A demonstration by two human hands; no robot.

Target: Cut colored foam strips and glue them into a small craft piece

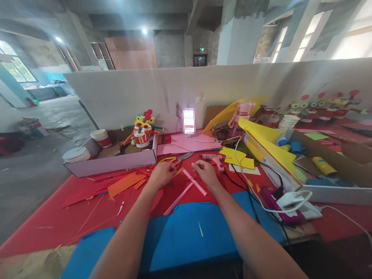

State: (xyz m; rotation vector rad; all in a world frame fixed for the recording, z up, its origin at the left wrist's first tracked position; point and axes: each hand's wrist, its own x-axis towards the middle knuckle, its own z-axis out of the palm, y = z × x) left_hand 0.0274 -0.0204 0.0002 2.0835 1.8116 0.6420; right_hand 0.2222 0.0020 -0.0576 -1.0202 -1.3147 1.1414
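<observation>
Pink ppr strips (198, 186), long, v. narrow

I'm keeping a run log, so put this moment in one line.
left hand: near scissors, grip unclear | right hand: curled, beside glue gun | pink strips: on red covering

Scissors (185, 156) behind paper strips (199, 187), glue gun (217, 162) to the right

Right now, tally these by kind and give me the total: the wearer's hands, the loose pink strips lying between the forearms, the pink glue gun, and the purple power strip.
Hands: 2 (left hand, right hand)
Pink strips: 2
Glue gun: 1
Power strip: 1
Total: 6
</observation>
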